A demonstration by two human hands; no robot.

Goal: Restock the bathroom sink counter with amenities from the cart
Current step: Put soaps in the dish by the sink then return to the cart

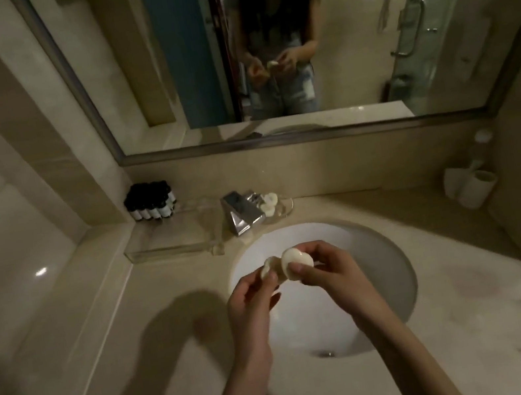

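Left grip (252,298) pinching round white soap (268,265) over sink (365,248); right grip (329,268) holding second soap (298,260) just beside it.

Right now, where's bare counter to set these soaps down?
Free: the counter left of the basin, in front of the clear tray; and the stretch right of the basin, before the white cups. Crowded: the back left corner with dark bottles, and by the faucet, where the glass dish holds soaps. Left hand and right hand pinch soap over the basin.
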